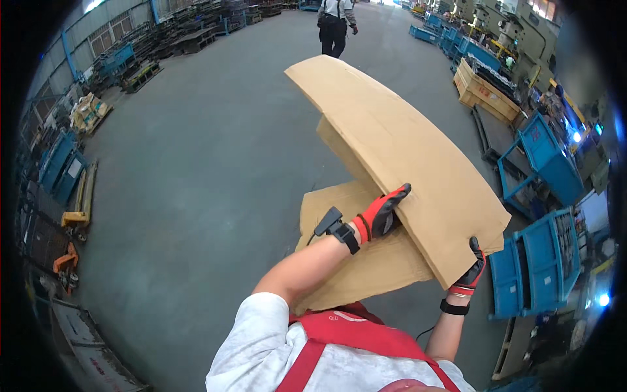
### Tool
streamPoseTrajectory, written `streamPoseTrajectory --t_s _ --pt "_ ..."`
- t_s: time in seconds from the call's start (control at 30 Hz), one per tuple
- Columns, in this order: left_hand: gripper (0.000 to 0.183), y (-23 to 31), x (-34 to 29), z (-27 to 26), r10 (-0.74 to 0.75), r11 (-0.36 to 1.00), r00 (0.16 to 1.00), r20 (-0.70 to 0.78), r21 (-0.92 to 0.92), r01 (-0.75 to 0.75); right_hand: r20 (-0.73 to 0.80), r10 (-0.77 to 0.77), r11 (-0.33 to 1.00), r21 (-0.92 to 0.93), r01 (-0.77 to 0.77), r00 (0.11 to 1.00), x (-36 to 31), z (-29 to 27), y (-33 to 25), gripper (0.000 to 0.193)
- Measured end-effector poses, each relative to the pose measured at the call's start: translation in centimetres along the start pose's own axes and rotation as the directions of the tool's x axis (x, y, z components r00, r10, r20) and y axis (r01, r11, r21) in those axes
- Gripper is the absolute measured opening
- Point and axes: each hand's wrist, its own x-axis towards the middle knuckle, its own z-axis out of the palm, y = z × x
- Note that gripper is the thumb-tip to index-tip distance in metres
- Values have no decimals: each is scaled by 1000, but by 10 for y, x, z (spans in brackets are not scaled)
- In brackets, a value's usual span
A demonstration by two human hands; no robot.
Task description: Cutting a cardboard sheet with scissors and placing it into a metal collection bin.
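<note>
A long piece of brown cardboard (405, 144), folded like a partly flattened box, is held up in front of my body. A wide cardboard flap (366, 268) hangs beneath it against my front. My left hand (384, 210), in a red and black glove, grips the left edge, with its thumb on top and the other fingers mostly hidden underneath. My right hand (471, 271), gloved alike, is closed round the near right corner, thumb up along the edge. Both wrists wear black straps, and a small black device (328, 221) sits at the left one.
A person (336, 26) stands ahead on the grey floor (196, 163). Blue metal bins (532, 264) and a wooden crate (484, 91) line the right side near machines. Yellow (81, 202) and orange (65, 264) pallet jacks stand at the left, beside blue bins (62, 168).
</note>
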Motion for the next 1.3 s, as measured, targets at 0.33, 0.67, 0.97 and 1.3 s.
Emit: streamPoseTrajectory --t_s 0.33,0.67,0.97,1.3 --pt "41 171 3 -105 509 797 846 -160 458 -393 -185 -176 973 -184 142 967 254 -20 -16 23" --pt "42 202 -70 -242 384 910 490 -782 230 -346 36 81 994 -75 -78 996 389 68 -26 26" --pt "69 292 208 -146 -226 962 964 -139 -190 198 300 153 657 -743 130 942 520 133 15 36" --pt "77 382 323 -179 169 971 985 -21 -168 -170 602 798 265 -302 916 -32 573 210 72 70"
